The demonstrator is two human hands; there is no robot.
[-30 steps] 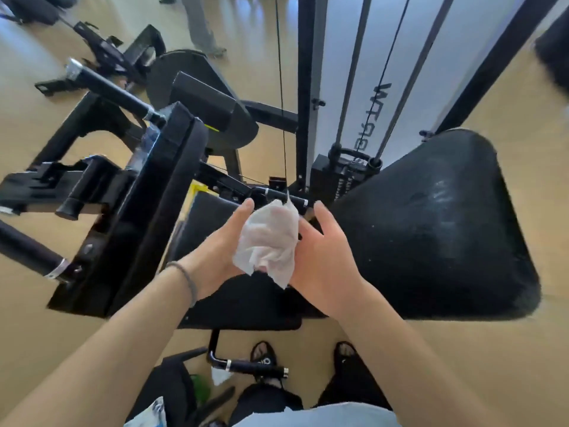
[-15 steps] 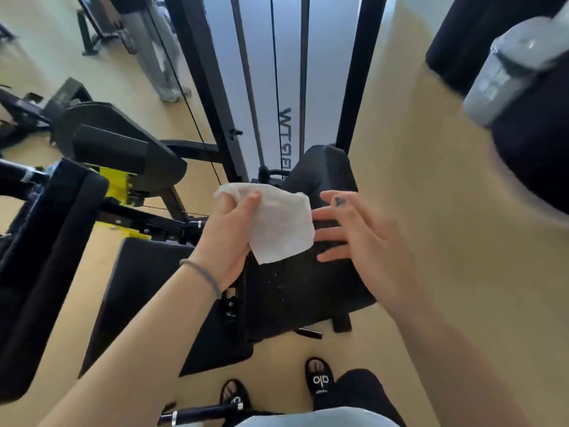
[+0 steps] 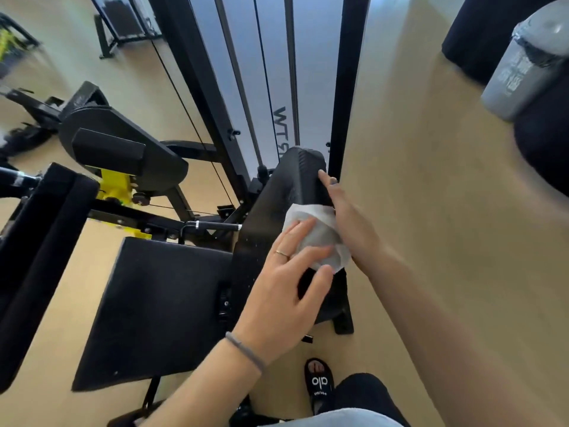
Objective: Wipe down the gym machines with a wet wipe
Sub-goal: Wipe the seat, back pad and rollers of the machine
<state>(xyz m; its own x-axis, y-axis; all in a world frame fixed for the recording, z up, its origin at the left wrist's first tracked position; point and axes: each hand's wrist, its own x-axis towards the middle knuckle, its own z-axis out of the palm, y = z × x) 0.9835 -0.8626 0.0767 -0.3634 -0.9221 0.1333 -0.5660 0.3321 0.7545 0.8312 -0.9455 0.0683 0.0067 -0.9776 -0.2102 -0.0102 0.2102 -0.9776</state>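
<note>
A white wet wipe [image 3: 314,238] lies spread on the upright black back pad [image 3: 295,180] of a gym machine, near the middle of the head view. My left hand [image 3: 283,291] presses it flat with straight fingers. My right hand [image 3: 348,223] lies along the pad's right edge beside the wipe, with its index finger stretched up the pad. Part of the wipe is hidden under my fingers.
A black seat pad [image 3: 160,303] sits left of the back pad, with a chrome-tipped handle [image 3: 215,225] and yellow parts [image 3: 115,183] behind it. Black frame uprights [image 3: 348,87] and cables rise behind. A grey canister [image 3: 523,63] stands top right. My sandalled foot [image 3: 318,380] is on the tan floor.
The wipe, held up in the air by my left hand before, now lies on the back pad. Both hands have come down onto the pad.
</note>
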